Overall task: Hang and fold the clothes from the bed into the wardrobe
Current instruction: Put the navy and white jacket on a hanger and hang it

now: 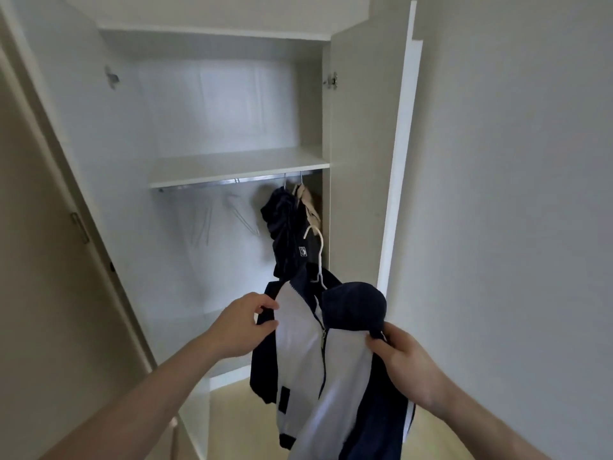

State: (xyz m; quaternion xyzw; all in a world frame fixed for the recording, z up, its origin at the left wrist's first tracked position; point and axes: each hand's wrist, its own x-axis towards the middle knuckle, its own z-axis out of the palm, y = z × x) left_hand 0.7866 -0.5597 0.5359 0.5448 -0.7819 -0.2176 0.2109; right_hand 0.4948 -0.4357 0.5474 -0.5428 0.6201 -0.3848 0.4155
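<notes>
The step in hand is judged to be the hanging of the navy-and-white zip jacket (318, 353) on the wardrobe rail (232, 181).

The jacket is already mounted on a white hanger (317, 250), whose hook stands free above the collar, between the two hands and the rail. The jacket is held in front of the open wardrobe (205, 111), below and short of the rail.

State of the grip: the left hand (237, 323) pinches the jacket's shoulder edge between thumb and fingers. The right hand (403, 366) is closed round the other shoulder, just below the bunched navy hood. Neither hand is on the hanger itself.

Recommended procedure:
- The hanger neck is best taken in one hand, so that the hook can be steered; cloth alone gives poor control of it.
- The hook is to be raised above the rail and lowered over it, in the free stretch to the left of the dark garment (288, 227) and the beige garment (308, 204), which hang above and beyond the right hand.
- The empty hangers (242, 214) further left are to be kept clear of the hook.
- The hood is to be smoothed back once the weight is on the rail.
</notes>
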